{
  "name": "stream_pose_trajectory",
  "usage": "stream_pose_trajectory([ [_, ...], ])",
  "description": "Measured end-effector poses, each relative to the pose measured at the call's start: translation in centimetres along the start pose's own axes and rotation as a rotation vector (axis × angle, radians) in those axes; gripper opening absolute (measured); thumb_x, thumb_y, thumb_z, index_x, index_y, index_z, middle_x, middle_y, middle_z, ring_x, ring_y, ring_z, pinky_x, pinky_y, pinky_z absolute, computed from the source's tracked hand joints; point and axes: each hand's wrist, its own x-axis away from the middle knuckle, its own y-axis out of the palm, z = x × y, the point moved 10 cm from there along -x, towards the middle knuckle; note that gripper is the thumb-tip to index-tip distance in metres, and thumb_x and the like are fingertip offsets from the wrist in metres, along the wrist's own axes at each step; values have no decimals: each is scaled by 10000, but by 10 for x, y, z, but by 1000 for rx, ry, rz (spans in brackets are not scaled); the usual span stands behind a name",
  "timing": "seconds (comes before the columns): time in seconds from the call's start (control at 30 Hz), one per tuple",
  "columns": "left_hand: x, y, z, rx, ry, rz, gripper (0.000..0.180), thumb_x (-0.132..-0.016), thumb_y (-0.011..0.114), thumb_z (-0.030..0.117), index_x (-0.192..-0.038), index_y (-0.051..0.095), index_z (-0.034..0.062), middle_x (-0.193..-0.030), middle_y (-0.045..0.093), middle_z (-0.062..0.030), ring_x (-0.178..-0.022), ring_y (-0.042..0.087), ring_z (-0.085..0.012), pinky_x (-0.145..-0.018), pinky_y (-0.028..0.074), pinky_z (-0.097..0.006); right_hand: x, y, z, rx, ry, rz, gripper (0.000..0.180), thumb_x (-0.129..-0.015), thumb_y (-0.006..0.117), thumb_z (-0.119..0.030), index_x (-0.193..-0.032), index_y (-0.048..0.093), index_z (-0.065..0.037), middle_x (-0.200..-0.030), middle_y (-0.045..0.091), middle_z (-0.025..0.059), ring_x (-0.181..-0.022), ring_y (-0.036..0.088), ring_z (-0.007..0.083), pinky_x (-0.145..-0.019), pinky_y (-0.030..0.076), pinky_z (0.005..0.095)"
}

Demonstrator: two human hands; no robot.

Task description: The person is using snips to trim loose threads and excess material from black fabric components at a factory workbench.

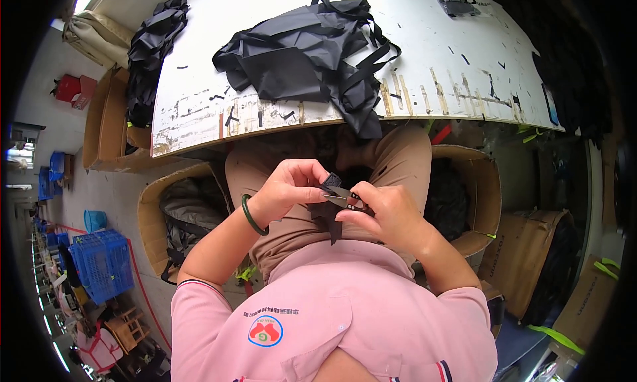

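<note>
Above my lap, my left hand [295, 183] pinches a small black textured strap end [332, 180] between thumb and fingers. A green bangle [251, 215] circles that wrist. My right hand [385, 209] is closed around small thread snips [340, 194], whose metal blades point left at the strap, close to my left fingertips. Whether the blades touch the strap I cannot tell. Dark fabric [326, 224] hangs below both hands, partly hidden by them. On the table beyond, a heap of black fabric with straps [298, 50] lies with one corner drooping over the near edge.
The white table [192, 110] has worn tape marks and scattered black scraps. Cardboard boxes of dark fabric stand left [151, 216] and right [491, 196] of my legs. More black fabric [154, 50] hangs at the table's left end. Blue crates [103, 266] stand on the floor far left.
</note>
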Motion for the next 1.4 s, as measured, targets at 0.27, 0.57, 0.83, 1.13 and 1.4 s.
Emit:
stream_pose_trajectory([
  [0.27, 4, 13, 20, -40, 168, 76, 115, -802, 650, -46, -889, 603, 11, -942, 653, -82, -839, 627, -123, -722, 503, -254, -1, -8, -2, 79, 39, 103, 364, -798, 726, -394, -851, 543, -83, -602, 590, 91, -557, 614, 287, -500, 462, 380],
  [0.57, 7, 15, 27, -162, 255, 59, 109, -814, 637, -76, -879, 605, 5, -972, 644, -95, -883, 614, -137, -757, 489, -254, -1, -3, 9, -113, 168, -1, 365, -808, 720, -399, -851, 559, -74, -599, 580, 105, -542, 592, 319, -508, 450, 392],
  [0.83, 8, 17, 25, -142, 251, 53, 118, -819, 635, -77, -897, 599, 4, -999, 644, -105, -897, 620, -148, -792, 499, -274, -3, -5, -3, -32, 73, 71, 342, -825, 704, -381, -852, 548, -79, -610, 590, 101, -556, 605, 318, -504, 457, 405],
  [1.13, 7, 17, 23, -157, 276, 46, 119, -816, 628, -88, -895, 602, -3, -1015, 644, -116, -940, 619, -163, -838, 500, -290, -1, -6, -4, 50, 73, 53, 334, -834, 697, -366, -842, 552, -65, -602, 576, 102, -536, 583, 310, -488, 436, 388],
  [1.4, 8, 19, 31, -245, 269, 97, 94, -796, 648, -50, -874, 619, -6, -963, 635, -69, -896, 583, -113, -819, 470, -258, 3, -10, 9, -6, 107, 113, 347, -828, 709, -368, -866, 541, -67, -593, 564, 98, -516, 571, 290, -484, 429, 372],
])
